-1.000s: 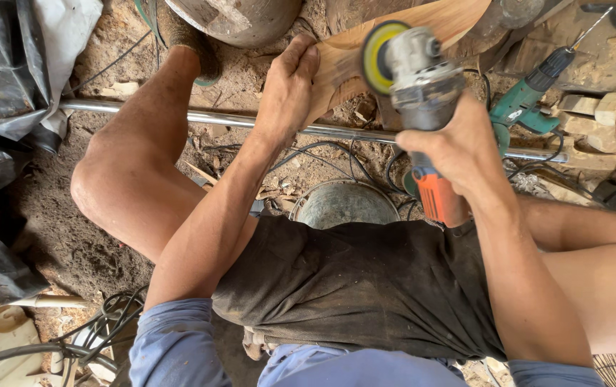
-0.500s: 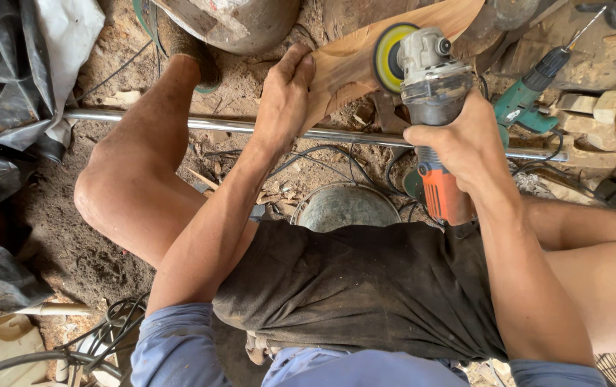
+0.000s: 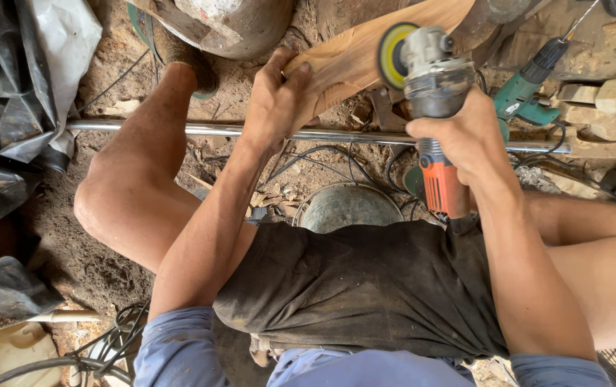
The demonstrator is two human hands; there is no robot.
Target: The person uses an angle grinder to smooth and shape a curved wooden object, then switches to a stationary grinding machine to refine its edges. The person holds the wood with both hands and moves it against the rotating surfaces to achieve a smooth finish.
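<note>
My left hand (image 3: 277, 97) presses down on the near end of a curved, light-brown wooden piece (image 3: 365, 50) that runs up to the top right. My right hand (image 3: 465, 132) grips an angle grinder (image 3: 433, 93) with a grey head and an orange handle. Its yellow-green sanding disc (image 3: 392, 54) is blurred and sits against the wood just right of my left hand. My bare knees spread to either side, with dark shorts between them.
A metal pipe (image 3: 150, 128) lies across the dirt floor under the wood. A green power drill (image 3: 530, 89) and wood offcuts (image 3: 587, 97) lie at right. A round metal bowl (image 3: 347, 208), cables, black plastic sheeting (image 3: 7, 107) at left and a large grey vessel (image 3: 233, 25) surround me.
The grinder has shifted slightly along the wooden piece, and the view has moved a little. My left hand stays pressed on the wood.
</note>
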